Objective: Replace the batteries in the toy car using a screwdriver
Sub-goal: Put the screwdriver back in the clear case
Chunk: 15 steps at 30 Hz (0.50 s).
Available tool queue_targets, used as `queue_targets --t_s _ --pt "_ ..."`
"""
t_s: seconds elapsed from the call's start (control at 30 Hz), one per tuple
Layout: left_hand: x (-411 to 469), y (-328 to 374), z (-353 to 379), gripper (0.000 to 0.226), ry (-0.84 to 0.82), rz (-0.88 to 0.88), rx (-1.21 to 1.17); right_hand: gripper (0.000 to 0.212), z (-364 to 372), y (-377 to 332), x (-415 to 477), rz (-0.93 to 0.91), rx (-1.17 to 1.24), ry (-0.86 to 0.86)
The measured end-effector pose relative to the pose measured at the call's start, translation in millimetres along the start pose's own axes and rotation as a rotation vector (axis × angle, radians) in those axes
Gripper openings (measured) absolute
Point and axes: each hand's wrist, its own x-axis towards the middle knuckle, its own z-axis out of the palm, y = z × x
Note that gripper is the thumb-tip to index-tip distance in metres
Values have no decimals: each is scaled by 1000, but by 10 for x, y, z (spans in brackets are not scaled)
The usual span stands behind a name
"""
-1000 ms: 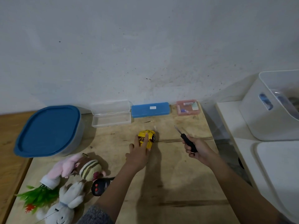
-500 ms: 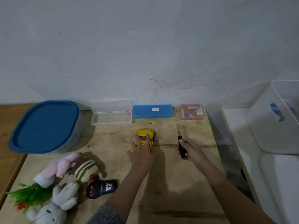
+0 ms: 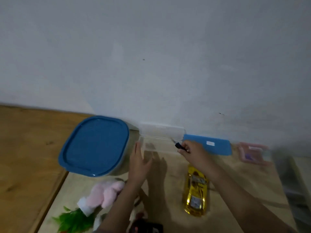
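The yellow toy car (image 3: 195, 190) lies wheels down on the wooden table (image 3: 235, 182), lengthwise, with no hand on it. My right hand (image 3: 196, 155) is beyond the car, shut on a small black-handled screwdriver (image 3: 179, 146) whose tip points at the clear plastic case (image 3: 159, 140) by the wall. My left hand (image 3: 138, 163) is open with fingers spread, hovering left of the car, just in front of that clear case. The frame is blurred.
A large container with a blue lid (image 3: 95, 145) stands at the left. A blue case (image 3: 208, 144) and a pink box (image 3: 252, 153) lie along the wall. A pink plush toy (image 3: 104, 194), green plastic leaves (image 3: 74, 222) and a black remote (image 3: 146, 227) sit at the near left.
My left hand has let go of the car and moved left toward the clear case. My right hand carried the screwdriver forward and left. The view swung left and closer.
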Motion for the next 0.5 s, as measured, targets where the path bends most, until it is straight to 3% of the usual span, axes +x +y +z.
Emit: queue_targets --t_s 0.1,0.27,0.5 --pt "303 -158 -94 92 -62 -65 -83 17 227 -228 343 -75 -205 -43" --pt "591 -330 -10 89 -213 -95 -292 20 511 -381 692 -44 -430 -58" --pt "687 -385 38 83 -249 -98 -448 26 692 -406 828 3 -470 -94"
